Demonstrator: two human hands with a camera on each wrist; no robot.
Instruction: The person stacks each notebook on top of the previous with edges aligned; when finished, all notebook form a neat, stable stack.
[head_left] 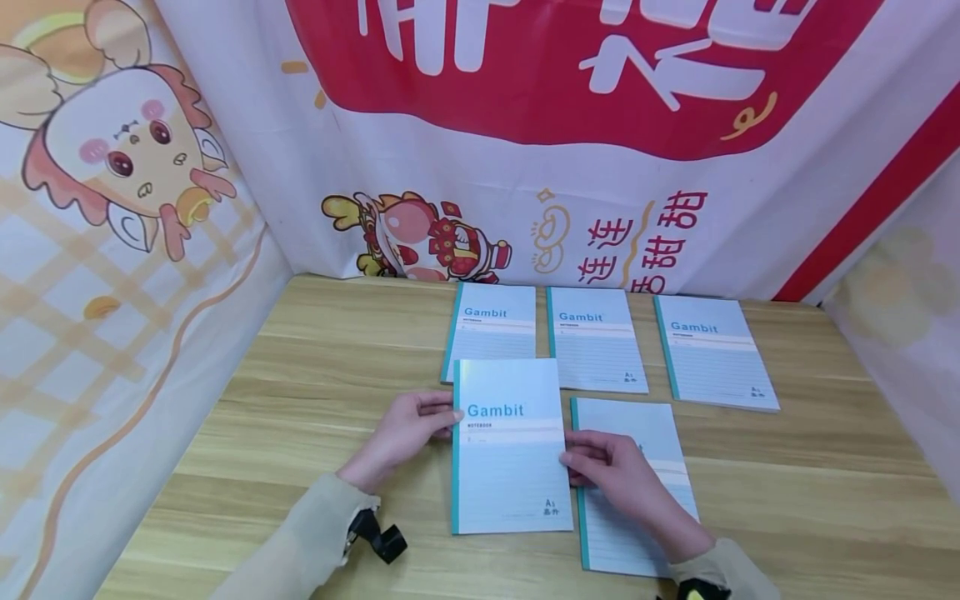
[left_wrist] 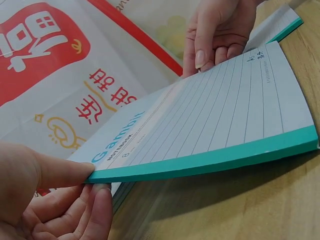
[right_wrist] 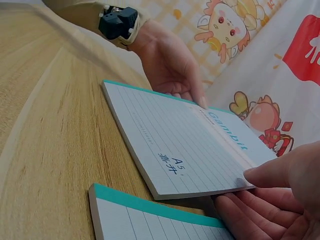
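A pale blue Gambit notebook [head_left: 512,475] with a teal spine is held raised off the table between both hands. My left hand [head_left: 405,437] pinches its spine edge, thumb on the cover and fingers beneath, as the left wrist view shows. On the opposite edge my right hand [head_left: 618,475] grips it the same way, thumb on top and fingers under it in the right wrist view. Below my right hand and forearm lies a second notebook [head_left: 626,542], partly covered by them. The held notebook overlaps the lower part of a back-row notebook [head_left: 495,333] in the head view.
Two more matching notebooks, a middle one [head_left: 596,354] and a right one [head_left: 716,358], lie along the back of the wooden table [head_left: 300,358]. Behind them hangs a printed cloth [head_left: 285,167] with red and cartoon designs. Another patterned cloth [head_left: 97,275] borders the left side.
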